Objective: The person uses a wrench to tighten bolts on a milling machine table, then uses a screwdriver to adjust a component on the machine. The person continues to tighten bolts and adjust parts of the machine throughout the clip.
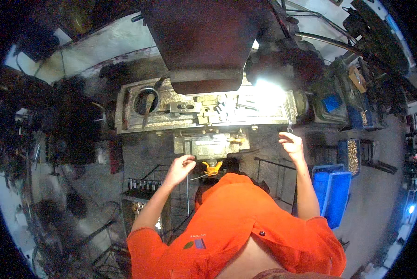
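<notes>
Two hands up: right hand [291,143] fingers grasping slim metal wrench [288,122]; left hand [181,167] clenched near yellow handle [211,168].

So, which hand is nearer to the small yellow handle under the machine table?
The left hand. It is closed just to the left of the yellow handle, almost touching it. The right hand is far off to the right and higher, holding a thin metal tool at the table's edge.
</notes>
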A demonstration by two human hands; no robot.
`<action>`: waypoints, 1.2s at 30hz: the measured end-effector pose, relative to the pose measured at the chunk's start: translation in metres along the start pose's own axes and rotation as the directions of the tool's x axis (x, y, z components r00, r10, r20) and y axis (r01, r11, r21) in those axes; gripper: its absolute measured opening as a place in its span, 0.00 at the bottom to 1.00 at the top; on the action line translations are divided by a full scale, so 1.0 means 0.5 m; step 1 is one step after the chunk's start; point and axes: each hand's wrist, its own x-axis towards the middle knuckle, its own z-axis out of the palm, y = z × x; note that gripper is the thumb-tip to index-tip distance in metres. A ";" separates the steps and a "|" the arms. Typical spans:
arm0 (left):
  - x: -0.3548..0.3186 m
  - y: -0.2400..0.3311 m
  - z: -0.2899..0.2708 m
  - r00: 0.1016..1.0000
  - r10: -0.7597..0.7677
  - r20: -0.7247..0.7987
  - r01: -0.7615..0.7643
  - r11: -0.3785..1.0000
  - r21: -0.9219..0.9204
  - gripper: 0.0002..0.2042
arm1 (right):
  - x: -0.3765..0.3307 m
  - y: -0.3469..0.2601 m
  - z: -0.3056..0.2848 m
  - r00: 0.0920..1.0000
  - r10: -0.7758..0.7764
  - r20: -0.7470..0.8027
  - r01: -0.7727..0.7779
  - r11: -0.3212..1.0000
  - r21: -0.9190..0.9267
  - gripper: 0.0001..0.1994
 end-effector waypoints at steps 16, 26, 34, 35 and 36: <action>0.018 0.109 -0.034 0.977 0.211 -0.028 -0.164 0.833 0.528 0.16 | -0.017 -0.017 0.055 0.998 -0.028 0.055 0.036 0.988 -0.150 0.21; 0.095 0.186 -0.044 0.942 0.335 0.010 -0.278 0.764 0.583 0.15 | -0.006 -0.037 0.012 0.998 -0.049 0.025 0.052 0.988 -0.144 0.20; 0.136 0.217 -0.013 0.928 0.372 0.004 -0.306 0.758 0.576 0.15 | 0.042 -0.177 0.059 0.853 -0.485 0.192 0.514 0.718 -0.469 0.21; 0.144 0.218 -0.004 0.932 0.363 -0.003 -0.298 0.769 0.565 0.15 | 0.063 -0.212 0.074 0.793 -0.530 0.300 0.602 0.608 -0.518 0.23; 0.153 0.220 0.007 0.935 0.355 -0.006 -0.293 0.780 0.554 0.15 | 0.086 -0.237 0.087 0.727 -0.554 0.407 0.679 0.486 -0.550 0.26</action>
